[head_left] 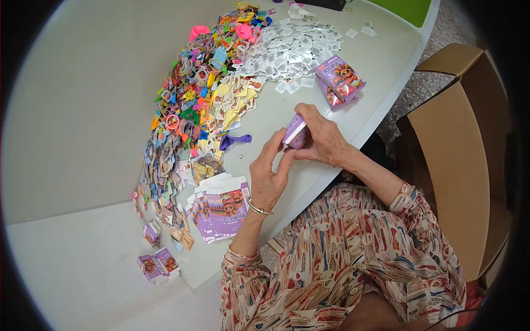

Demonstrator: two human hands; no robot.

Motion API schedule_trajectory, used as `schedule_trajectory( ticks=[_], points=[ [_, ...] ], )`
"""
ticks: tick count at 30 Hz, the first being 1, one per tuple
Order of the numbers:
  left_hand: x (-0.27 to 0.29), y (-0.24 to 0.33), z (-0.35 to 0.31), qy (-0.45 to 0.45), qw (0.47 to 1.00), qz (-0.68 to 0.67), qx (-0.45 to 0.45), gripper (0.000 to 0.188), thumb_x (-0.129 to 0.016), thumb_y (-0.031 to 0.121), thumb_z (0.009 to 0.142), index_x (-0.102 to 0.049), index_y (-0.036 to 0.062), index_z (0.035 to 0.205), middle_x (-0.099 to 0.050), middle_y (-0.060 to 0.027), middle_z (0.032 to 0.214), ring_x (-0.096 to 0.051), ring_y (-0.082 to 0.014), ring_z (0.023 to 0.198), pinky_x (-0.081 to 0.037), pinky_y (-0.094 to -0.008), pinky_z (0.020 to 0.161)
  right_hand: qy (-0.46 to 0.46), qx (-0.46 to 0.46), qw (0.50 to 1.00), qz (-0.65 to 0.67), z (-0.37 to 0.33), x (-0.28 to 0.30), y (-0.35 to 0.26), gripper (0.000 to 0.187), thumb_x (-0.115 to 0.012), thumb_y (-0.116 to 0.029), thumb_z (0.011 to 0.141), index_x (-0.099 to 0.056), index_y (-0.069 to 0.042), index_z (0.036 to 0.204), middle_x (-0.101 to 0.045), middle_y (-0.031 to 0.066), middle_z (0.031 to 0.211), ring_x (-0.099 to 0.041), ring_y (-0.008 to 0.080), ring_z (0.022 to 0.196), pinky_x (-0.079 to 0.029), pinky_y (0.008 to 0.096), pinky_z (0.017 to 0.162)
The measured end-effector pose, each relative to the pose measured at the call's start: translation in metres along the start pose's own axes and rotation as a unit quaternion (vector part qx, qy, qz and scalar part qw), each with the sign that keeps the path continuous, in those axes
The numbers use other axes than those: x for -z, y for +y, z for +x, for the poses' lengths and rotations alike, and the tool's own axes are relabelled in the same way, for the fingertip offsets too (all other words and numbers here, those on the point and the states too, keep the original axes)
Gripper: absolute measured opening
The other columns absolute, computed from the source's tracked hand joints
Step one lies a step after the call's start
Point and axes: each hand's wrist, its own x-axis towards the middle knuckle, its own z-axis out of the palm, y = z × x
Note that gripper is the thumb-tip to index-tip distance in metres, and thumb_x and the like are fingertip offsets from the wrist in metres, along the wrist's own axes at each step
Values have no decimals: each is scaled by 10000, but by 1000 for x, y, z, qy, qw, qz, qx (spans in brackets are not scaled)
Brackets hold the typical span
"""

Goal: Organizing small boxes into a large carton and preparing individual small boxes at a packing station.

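Note:
Between both hands I hold a small purple box (297, 134), tilted, above the near edge of the table. My right hand (324, 137) wraps around its right side. The fingertips and thumb of my left hand (269, 177) press against its left side and lower end. Just beyond my right hand lie two closed purple boxes (340, 81), one partly on top of the other, with a cartoon figure on the front. To the left of my left wrist, flattened purple cartons (222, 212) are fanned out in an overlapping stack.
A long heap of small colourful toys (190, 88) runs down the table (301, 193). Beside it lie white sachets (292, 47), yellowish cards (234, 99) and a purple balloon (234, 140). More purple boxes (159, 266) sit lower left. A large open cardboard box (450, 143) stands on the right.

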Motion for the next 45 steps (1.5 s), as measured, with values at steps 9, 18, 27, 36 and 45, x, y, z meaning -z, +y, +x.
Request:
schedule_trajectory(
  ticks=[9,18,27,36,45],
  points=[
    [-7,5,-1,42,990,106,-78,324,-591,-25,865,-595,0,1188,-637,-186,1135,-660,-285,993,-520,-329,815,23,38,999,-23,-2,-4,-2,910,-846,-159,576,-314,-14,1299,-475,185,1137,-542,384,1015,-513,407,758],
    [-9,11,1,54,996,51,-55,245,-600,-23,857,-614,-32,1102,-624,-221,1100,-661,-294,928,-523,-312,789,31,-5,999,-24,-9,-21,-4,990,-856,-152,573,-249,-21,1343,-474,225,1188,-536,399,1067,-491,410,835],
    [-13,18,9,65,987,144,-28,228,-621,23,855,-617,-16,1079,-672,-166,938,-677,-276,803,-534,-338,677,50,-42,998,-10,-9,-31,0,854,-847,-241,621,-338,12,1258,-508,197,1013,-546,384,928,-450,445,812],
    [-13,12,11,51,963,234,-122,278,-638,70,859,-604,-21,1120,-656,-199,1013,-666,-333,852,-542,-374,683,61,-50,996,-34,-9,-33,-3,811,-852,-211,600,-374,21,1212,-502,197,1007,-541,378,924,-446,441,801],
    [-7,14,16,40,959,255,-118,275,-638,38,842,-607,-12,1110,-663,-180,974,-666,-305,744,-525,-354,582,63,-35,997,-40,-9,-36,-3,845,-846,-176,580,-352,18,1238,-494,197,1023,-532,378,930,-436,441,814]
  ],
)
